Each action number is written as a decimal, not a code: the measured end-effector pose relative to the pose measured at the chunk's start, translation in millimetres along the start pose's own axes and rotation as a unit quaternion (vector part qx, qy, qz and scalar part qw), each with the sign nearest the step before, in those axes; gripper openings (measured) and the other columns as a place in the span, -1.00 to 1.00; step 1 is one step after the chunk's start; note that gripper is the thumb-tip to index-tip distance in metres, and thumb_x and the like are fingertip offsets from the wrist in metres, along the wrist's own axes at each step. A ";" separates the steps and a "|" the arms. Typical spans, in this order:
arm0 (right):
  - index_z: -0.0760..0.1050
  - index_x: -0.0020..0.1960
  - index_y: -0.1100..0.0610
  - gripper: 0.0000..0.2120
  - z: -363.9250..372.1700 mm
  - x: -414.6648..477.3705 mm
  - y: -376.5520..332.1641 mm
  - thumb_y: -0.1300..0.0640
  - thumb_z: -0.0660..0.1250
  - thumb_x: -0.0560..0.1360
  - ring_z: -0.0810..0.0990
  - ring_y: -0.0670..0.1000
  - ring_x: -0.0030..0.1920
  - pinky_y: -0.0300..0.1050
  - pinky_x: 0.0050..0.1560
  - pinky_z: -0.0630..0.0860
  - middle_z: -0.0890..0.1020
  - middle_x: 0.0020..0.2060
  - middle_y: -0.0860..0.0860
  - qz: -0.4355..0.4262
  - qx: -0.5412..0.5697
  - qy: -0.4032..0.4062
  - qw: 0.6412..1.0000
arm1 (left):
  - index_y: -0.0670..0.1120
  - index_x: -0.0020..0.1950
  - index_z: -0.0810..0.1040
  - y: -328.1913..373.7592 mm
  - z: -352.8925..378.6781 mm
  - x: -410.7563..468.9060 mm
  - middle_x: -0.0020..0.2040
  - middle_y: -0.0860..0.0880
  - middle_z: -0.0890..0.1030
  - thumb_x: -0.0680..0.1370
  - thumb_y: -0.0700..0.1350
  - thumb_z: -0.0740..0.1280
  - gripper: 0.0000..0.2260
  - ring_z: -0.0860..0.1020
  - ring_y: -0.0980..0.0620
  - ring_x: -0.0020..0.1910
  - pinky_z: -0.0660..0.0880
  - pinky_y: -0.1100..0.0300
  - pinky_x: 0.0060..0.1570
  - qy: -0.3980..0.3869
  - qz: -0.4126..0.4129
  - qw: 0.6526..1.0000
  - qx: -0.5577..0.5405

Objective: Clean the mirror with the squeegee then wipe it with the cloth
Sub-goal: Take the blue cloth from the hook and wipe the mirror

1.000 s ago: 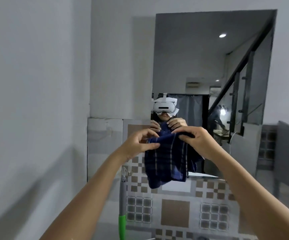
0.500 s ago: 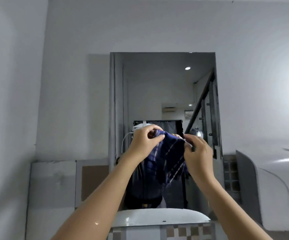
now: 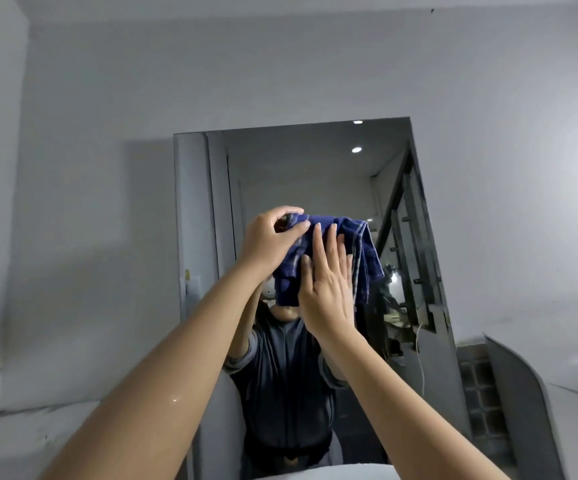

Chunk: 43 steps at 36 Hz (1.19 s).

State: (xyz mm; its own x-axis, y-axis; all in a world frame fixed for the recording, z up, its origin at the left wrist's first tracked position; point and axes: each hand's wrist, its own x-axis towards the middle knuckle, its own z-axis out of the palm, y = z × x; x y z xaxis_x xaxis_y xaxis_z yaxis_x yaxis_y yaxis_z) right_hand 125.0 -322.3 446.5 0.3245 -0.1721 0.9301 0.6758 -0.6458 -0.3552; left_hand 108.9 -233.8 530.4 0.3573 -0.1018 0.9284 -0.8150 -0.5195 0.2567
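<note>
A tall mirror (image 3: 308,174) hangs on the white wall ahead of me. In front of its middle I hold up a dark blue checked cloth (image 3: 363,251), bunched and folded. My left hand (image 3: 270,240) pinches the cloth's upper left edge. My right hand (image 3: 329,292) lies flat against the cloth with its fingers straight and spread. The cloth's lower part hangs behind my right hand. I cannot tell whether the cloth touches the glass. The squeegee is not in view.
White walls (image 3: 100,202) surround the mirror. A white rounded ledge (image 3: 557,358) juts out at the right. The rim of a white basin (image 3: 315,471) shows at the bottom. The mirror reflects a person in a dark top and a staircase railing.
Both hands have risen with the cloth to the mirror's middle. My right hand went from pinching the cloth to lying flat on it. The view has tilted upward; the squeegee's handle has dropped out of sight.
</note>
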 end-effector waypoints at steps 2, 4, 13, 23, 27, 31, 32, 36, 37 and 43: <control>-0.20 0.46 -0.11 -0.49 5.7 1.7 1.7 -0.14 -0.23 0.53 -0.24 -0.14 0.47 -0.15 0.46 -0.32 -0.13 0.52 -0.07 -0.014 -0.025 0.011 1.000 | -0.07 0.22 0.53 -6.0 -8.6 -4.6 0.13 0.03 0.59 0.52 -0.03 0.32 -0.71 0.50 0.18 0.09 0.39 0.40 0.09 -0.007 -0.008 1.000 -0.028; -0.20 0.47 -0.14 -0.44 9.1 2.0 3.2 -0.20 -0.28 0.48 -0.24 -0.13 0.47 -0.13 0.46 -0.32 -0.13 0.51 -0.08 -0.016 -0.035 0.021 0.999 | -0.07 0.26 0.50 -14.2 -18.4 -14.8 0.13 0.03 0.59 0.55 -0.02 0.26 -0.70 0.51 0.20 0.09 0.40 0.40 0.10 0.011 0.000 0.999 -0.049; -0.25 0.48 -0.19 -0.37 14.7 30.4 -13.1 -0.34 -0.17 0.49 -0.24 0.05 0.51 -0.01 0.46 -0.32 -0.20 0.52 0.03 -0.063 -0.145 0.007 0.987 | -0.09 0.49 0.04 -86.5 -59.0 -57.4 0.53 -0.05 -0.03 0.56 0.15 0.00 -0.44 -0.11 -0.05 0.50 -0.07 0.10 0.41 0.053 0.064 0.939 0.332; -0.12 0.51 -0.08 -0.39 52.8 113.0 -85.2 -0.23 -0.01 0.55 -0.15 0.23 0.50 0.15 0.47 -0.21 -0.11 0.51 0.20 -0.202 -0.255 -0.028 0.945 | -0.08 0.50 -0.10 -104.4 -60.5 -70.7 0.52 -0.05 -0.17 0.59 0.09 0.04 -0.43 -0.18 0.00 0.49 -0.19 0.19 0.42 0.028 0.078 0.928 0.363; -0.12 0.51 -0.10 -0.40 62.4 136.2 -105.4 -0.24 -0.02 0.55 -0.13 0.23 0.50 0.14 0.47 -0.17 -0.08 0.52 0.19 -0.295 -0.306 -0.070 0.902 | -0.07 0.51 -0.12 -105.9 -59.7 -70.5 0.52 -0.05 -0.17 0.59 0.10 0.05 -0.42 -0.18 -0.02 0.49 -0.21 0.18 0.40 0.026 0.081 0.925 0.371; -0.09 0.50 -0.15 -0.40 44.9 157.0 -95.8 -0.27 -0.02 0.53 -0.08 0.18 0.51 0.10 0.49 -0.10 -0.05 0.52 0.13 -0.330 -0.326 -0.073 0.883 | -0.07 0.51 -0.12 -104.1 -58.9 -70.8 0.52 -0.05 -0.17 0.58 0.11 0.04 -0.41 -0.19 -0.01 0.49 -0.21 0.19 0.40 0.026 0.077 0.925 0.370; -0.08 0.50 -0.16 -0.40 36.9 161.8 -89.3 -0.28 -0.01 0.53 -0.07 0.18 0.51 0.10 0.50 -0.10 -0.04 0.53 0.12 -0.315 -0.322 -0.066 0.890 | -0.07 0.51 -0.11 -103.4 -59.1 -70.8 0.52 -0.05 -0.16 0.58 0.11 0.04 -0.41 -0.18 -0.01 0.49 -0.20 0.19 0.40 0.026 0.078 0.926 0.369; -0.04 0.49 -0.15 -0.41 -9.0 178.2 -48.5 -0.26 0.02 0.53 -0.05 0.20 0.50 0.11 0.48 -0.10 -0.01 0.52 0.15 -0.198 -0.291 0.010 0.936 | -0.08 0.51 -0.09 -104.6 -57.6 -69.7 0.52 -0.05 -0.13 0.58 0.11 0.03 -0.42 -0.14 -0.01 0.50 -0.15 0.18 0.42 0.028 0.072 0.926 0.370; -0.05 0.50 -0.15 -0.41 -22.7 180.5 -35.0 -0.25 0.02 0.53 -0.06 0.20 0.50 0.11 0.48 -0.11 -0.02 0.52 0.16 -0.163 -0.286 0.025 0.944 | -0.09 0.50 -0.08 -105.3 -56.6 -69.6 0.53 -0.06 -0.11 0.57 0.12 0.00 -0.43 -0.12 -0.03 0.50 -0.11 0.16 0.42 0.031 0.073 0.925 0.372; -0.12 0.50 -0.14 -0.39 -71.0 157.4 25.4 -0.28 -0.03 0.53 -0.11 0.18 0.51 0.10 0.49 -0.16 -0.09 0.52 0.15 0.009 -0.252 0.084 0.964 | -0.11 0.50 -0.07 -106.3 -47.2 -75.6 0.52 -0.08 -0.12 0.56 0.14 -0.11 -0.42 -0.15 -0.04 0.50 -0.12 0.11 0.45 0.043 0.054 0.929 0.363</control>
State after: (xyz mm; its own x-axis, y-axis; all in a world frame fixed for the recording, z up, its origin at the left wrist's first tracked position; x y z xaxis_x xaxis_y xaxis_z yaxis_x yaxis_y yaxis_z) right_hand 146.2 -418.6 590.5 0.1934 -0.2779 0.9409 0.2496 -0.9135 -0.3211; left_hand 147.0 -130.9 445.6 0.2285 -0.1343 0.9642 -0.3104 -0.9488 -0.0586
